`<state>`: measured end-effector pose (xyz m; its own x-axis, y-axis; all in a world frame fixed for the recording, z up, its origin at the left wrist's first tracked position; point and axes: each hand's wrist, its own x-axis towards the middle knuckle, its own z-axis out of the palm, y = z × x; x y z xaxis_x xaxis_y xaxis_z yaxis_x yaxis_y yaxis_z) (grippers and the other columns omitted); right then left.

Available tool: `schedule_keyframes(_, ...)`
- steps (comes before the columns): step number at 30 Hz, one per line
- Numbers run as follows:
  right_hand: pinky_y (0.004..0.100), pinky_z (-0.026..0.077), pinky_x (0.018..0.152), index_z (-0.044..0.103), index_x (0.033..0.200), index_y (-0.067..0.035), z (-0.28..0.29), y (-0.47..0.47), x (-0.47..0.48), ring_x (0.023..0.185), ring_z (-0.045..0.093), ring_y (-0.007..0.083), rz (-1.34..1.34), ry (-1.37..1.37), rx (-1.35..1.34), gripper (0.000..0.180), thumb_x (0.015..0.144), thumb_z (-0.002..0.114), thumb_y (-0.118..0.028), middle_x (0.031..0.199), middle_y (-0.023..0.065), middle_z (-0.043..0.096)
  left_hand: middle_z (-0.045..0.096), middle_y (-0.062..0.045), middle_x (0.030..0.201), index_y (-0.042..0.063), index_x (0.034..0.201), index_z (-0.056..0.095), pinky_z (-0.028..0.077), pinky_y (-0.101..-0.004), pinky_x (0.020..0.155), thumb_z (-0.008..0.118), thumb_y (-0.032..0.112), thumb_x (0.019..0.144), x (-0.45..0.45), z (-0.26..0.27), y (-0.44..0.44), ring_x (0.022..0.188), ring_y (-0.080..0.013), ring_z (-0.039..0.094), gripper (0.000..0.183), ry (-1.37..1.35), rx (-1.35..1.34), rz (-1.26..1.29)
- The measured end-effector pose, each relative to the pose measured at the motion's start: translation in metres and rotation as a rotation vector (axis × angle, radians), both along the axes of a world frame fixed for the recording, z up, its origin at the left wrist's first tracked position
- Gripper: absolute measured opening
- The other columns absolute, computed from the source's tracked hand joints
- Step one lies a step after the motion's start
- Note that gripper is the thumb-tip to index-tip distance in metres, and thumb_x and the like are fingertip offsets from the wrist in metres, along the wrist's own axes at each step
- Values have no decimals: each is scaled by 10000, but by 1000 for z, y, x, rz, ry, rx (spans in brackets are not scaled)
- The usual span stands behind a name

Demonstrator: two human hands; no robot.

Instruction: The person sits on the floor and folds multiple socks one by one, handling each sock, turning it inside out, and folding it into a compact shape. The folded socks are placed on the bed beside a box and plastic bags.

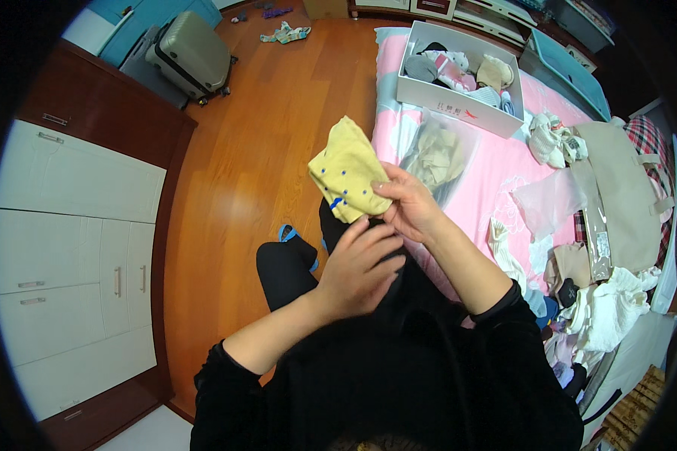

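A folded yellow cloth item with small blue dots [350,175], sock-like in shape, is pinched at its right edge by my right hand [409,206]. The thumb lies on top of the fabric, while the other fingers are partly hidden behind it. Just below the fabric is my left hand [364,268], back upward and fingers spread. Its fingertips are close to the lower edge; whether they touch it, I cannot tell. Both hands are above my lap, beside the bed. Near my right hand, a translucent plastic bag [465,160] with beige fabric inside lies on the pink bedspread [485,183].
At the bed's far end stands a white box [460,110] of rolled socks and clothing. White garments [612,313], a clear plastic sheet [550,200] and a beige fabric organizer [620,191] cover the right side. Left are white cabinets [45,248] and a suitcase [194,53] on the wood floor [231,186].
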<state>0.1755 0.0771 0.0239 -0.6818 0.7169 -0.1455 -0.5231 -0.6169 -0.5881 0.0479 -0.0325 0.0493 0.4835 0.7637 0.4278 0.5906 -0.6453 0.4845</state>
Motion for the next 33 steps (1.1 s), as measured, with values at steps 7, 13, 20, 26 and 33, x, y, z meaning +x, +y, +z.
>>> schedule_keyframes(7,306,533,577,529,1070,55,15,69,20,792,622,200,551,-745,380,330,743,560,28,895,132,600,621,-88,881,60,916,595,491,-325,675,654,-7,706,-30,-20,-10,801,-259,612,228,-214,-152,30)
schedule_keyframes(13,332,554,581,602,981,35,43,125,-15,777,621,189,1566,-1068,374,304,698,658,-60,882,94,625,617,-91,823,37,890,612,483,-314,634,612,38,762,-63,-36,-16,753,-259,609,128,-222,-344,176)
schedule_keyframes(20,359,496,592,609,912,-19,61,367,-110,585,571,199,-364,-976,860,211,842,491,-179,734,123,596,611,-85,837,48,947,605,487,-302,633,602,68,781,-81,-49,14,747,-255,608,167,-247,-430,151)
schedule_keyframes(26,317,489,466,553,850,15,-21,230,-225,556,616,210,-7,-509,516,63,811,523,-25,673,132,618,579,-118,967,54,1044,568,479,-358,730,607,145,795,-144,-106,1,873,-284,582,267,26,-613,451)
schedule_keyframes(33,242,478,534,589,944,-10,-100,52,-152,650,597,137,548,-511,323,154,881,553,-146,805,73,625,532,-104,1038,84,1015,601,459,-388,810,631,254,760,-178,-156,-9,1058,-270,479,308,530,-770,711)
